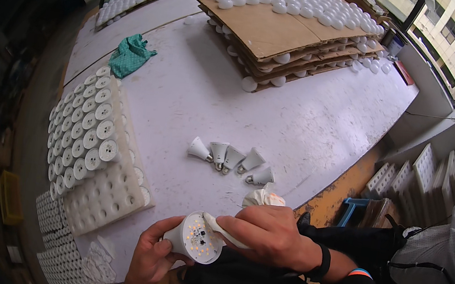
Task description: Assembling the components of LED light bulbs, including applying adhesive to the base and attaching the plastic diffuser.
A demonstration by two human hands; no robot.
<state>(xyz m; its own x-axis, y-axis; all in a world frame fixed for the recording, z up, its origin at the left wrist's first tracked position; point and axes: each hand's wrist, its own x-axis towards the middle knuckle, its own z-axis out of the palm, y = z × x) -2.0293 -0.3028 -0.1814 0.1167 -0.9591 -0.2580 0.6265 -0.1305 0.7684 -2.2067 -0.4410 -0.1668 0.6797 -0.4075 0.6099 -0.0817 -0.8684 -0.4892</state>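
In my left hand (148, 256) is a white LED bulb body (201, 238) without a dome, its round board of small yellow LEDs tilted up. My fingers wrap its side. My right hand (278, 236) is closed round a white, soft-looking bag (264, 198), crumpled above the fist. A white tapered end (226, 232) comes out below the fingers and meets the upper rim of the bulb body. Just beyond my hands several similar bulb bodies (232, 159) lie on the pale table (198, 103), screw bases toward me.
On the left, a white foam tray (106, 197) holds rows of open bulb bodies (88, 122), with more stacked below. A green cloth (131, 56) lies behind it. Cardboard layers (266, 28) carry white domes (293, 3) at the back. A person (439, 247) stands at right beside upright foam trays (427, 170).
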